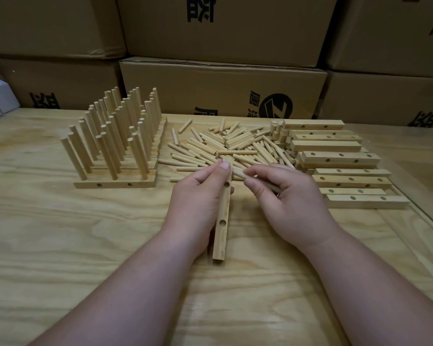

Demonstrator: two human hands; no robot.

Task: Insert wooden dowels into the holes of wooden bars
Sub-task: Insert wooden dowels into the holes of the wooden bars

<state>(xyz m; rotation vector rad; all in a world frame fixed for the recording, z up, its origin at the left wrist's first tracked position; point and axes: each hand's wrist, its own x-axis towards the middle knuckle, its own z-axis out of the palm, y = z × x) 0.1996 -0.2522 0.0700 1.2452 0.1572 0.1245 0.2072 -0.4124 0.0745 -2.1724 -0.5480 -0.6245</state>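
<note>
At the middle of the bench, my left hand [200,196] is wrapped around a long pale wooden bar with round holes in its face [222,216]. The bar runs lengthwise away from me, its near end down toward the bench top and its far end under my thumb. Two holes show along its face below my thumb. My right hand [288,196] is closed on a short round light wooden dowel [239,173], pinched between thumb and fingertips, its free end just beside the upper part of the bar; I cannot tell whether they touch.

Just beyond my hands, toward the far edge of the bench, lies a loose heap of the same pale dowels [225,148], scattered flat. To the right of the heap, near the right edge, a stack of drilled bars without dowels [335,158] lies in rows. On the left side stands a group of finished bars with upright dowels [115,141], row behind row. The light plywood bench [60,245] carries all of it. Behind the far edge brown cardboard boxes with black print [223,83] are stacked.
</note>
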